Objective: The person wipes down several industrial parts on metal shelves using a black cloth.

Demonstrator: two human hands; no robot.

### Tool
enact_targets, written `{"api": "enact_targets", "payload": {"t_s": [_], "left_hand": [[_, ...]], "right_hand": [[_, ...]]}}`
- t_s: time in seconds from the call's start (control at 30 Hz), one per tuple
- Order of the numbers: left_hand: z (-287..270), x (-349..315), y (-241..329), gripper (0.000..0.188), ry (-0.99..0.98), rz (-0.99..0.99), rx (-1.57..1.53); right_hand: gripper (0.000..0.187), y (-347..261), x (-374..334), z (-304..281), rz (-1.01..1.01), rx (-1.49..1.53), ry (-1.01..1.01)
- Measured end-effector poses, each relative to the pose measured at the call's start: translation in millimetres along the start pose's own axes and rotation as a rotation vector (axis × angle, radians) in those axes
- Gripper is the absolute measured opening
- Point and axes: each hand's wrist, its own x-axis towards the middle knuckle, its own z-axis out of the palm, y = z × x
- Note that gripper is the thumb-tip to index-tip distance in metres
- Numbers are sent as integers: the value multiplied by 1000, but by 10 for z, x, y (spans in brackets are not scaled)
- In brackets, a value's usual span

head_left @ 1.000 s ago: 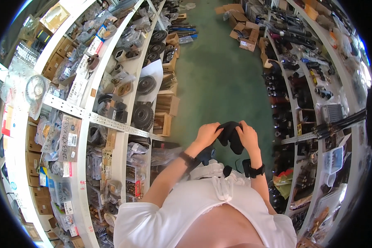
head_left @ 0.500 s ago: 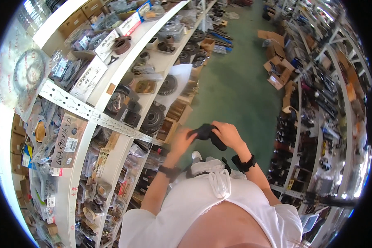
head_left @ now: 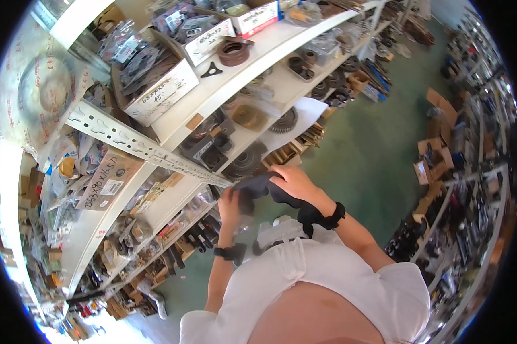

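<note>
Head view, soft black cloth article (head_left: 255, 184) held between left hand (head_left: 230, 207) and right hand (head_left: 296, 184), both closed on it, long axis roughly left to right, right end drooping lower right, beside white shelf (head_left: 227, 80), above green floor (head_left: 350, 143).

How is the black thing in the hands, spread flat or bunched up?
Not spread flat: the black thing makes a narrow, bent band between left hand and right hand. Blur hides whether it's folded.

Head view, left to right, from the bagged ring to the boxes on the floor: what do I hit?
Bagged ring → brown flat package → left hand → black soft item → right hand → cardboard boxes.
</note>
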Motion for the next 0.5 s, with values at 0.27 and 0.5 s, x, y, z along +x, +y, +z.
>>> {"api": "enact_targets", "payload": {"t_s": [0.27,0.5], "left_hand": [[-490,700,1190,20,676,168,151],[-474,1567,1829,13,788,385,705]], "right_hand": [[24,46,824,-393,-224,152,-180],[28,-10,1288,-661,-384,253,-23]]}}
